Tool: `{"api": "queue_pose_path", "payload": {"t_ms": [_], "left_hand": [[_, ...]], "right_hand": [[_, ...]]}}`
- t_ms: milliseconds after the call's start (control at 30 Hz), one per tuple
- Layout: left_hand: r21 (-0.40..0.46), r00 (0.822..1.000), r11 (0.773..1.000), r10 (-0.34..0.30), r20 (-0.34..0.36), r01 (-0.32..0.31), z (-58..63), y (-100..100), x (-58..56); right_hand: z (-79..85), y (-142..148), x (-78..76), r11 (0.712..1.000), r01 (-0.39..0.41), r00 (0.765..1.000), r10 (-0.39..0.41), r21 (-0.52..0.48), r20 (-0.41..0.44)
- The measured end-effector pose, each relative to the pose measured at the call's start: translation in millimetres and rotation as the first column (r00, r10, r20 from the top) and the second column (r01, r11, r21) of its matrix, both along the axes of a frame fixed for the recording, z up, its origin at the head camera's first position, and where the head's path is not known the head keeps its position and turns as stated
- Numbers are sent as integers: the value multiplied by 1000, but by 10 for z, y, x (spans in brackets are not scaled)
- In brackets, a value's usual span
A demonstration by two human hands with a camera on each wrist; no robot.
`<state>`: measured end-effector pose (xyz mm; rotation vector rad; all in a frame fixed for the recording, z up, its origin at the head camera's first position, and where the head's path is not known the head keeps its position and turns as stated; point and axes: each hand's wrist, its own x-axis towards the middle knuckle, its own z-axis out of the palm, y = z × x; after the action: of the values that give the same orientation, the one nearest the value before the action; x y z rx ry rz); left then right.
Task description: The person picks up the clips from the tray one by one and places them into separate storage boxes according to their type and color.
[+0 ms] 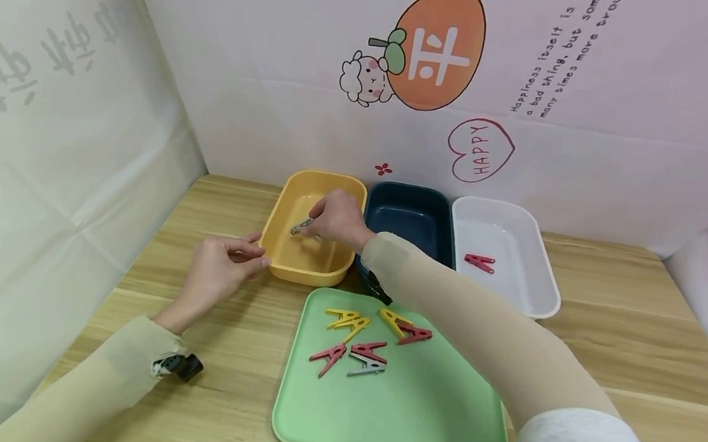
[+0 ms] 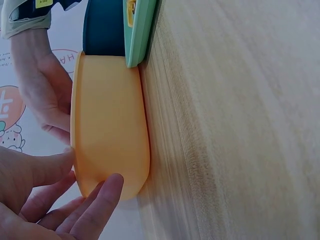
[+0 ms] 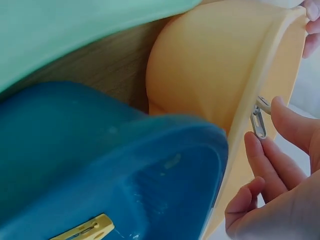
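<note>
Green tray (image 1: 368, 419) bears seven clothespins (image 1: 335, 353) apparently left to sort as, beyond it, the left hand (image 1: 220, 265), fingers loosely spread, touches a yellow bin (image 1: 301, 277), the right hand (image 1: 338, 218) pinches a gray clothespin (image 1: 299, 227) over it, a yellow clothespin (image 3: 90, 230) already lies in a blue bin (image 1: 408, 217) and a red clothespin (image 1: 479, 262) in a white bin (image 1: 507, 234).

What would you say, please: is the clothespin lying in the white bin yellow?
No, the clothespin in the white bin is plainly red.
</note>
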<state>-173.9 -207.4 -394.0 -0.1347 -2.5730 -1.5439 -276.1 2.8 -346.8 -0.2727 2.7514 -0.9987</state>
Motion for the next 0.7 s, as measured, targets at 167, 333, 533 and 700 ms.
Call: {"api": "queue_pose_path", "payload": {"t_ms": [167, 333, 533, 700], "left_hand": [[0, 1000, 1000, 5, 16, -5, 9, 10, 10], [-3, 1000, 1000, 11, 2, -11, 6, 22, 12], [12, 1000, 1000, 11, 0, -11, 5, 29, 16], [6, 1000, 1000, 11, -1, -11, 0, 30, 18]], "right_hand": [[10, 51, 21, 999, -10, 1000, 10, 36, 15], [161, 166, 60, 999, -41, 999, 41, -3, -22], [373, 346, 228, 996, -87, 995, 85, -38, -57], [444, 499, 413, 990, -129, 990, 126, -50, -62]]}}
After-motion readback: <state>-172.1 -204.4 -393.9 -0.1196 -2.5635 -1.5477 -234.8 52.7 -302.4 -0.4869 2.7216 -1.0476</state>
